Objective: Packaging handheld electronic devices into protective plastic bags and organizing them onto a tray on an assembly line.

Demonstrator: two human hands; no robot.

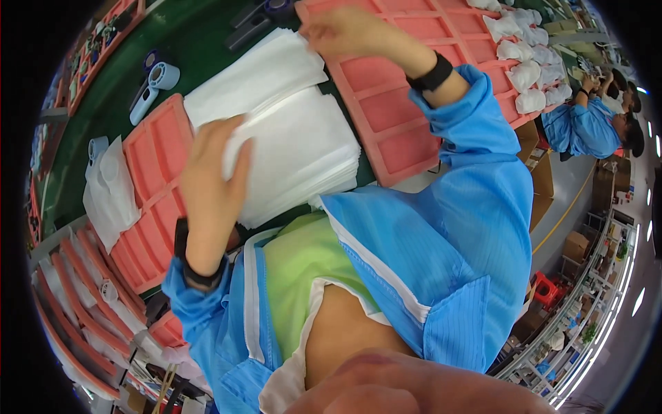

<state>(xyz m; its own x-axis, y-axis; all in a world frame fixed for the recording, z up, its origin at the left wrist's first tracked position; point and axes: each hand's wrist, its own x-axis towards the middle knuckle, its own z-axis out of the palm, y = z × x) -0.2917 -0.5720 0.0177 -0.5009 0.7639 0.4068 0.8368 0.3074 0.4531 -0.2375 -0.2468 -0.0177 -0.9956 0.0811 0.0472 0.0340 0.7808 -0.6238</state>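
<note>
In front of me lies a thick stack of thin white sheets or flat bags (303, 152), its layered edges showing at the near right. Another white sheet pile (255, 76) lies across its far side. My left hand (215, 176) is at the stack's left edge, thumb and fingers apart, somewhat blurred; I cannot see anything held in it. My right hand (345, 33) is over the far corner of the white sheets, beside a large pink compartment tray (386, 79). Its fingers are smeared by motion, so what they touch or hold cannot be made out.
A smaller pink tray (155, 148) stands left of the stack, with a white wrapped item (110, 193) on it. Light blue ring-headed devices (164, 76) lie on the green table (200, 45). White-wrapped pieces (520, 72) fill the right tray's far end. Co-workers (586, 127) sit at the right.
</note>
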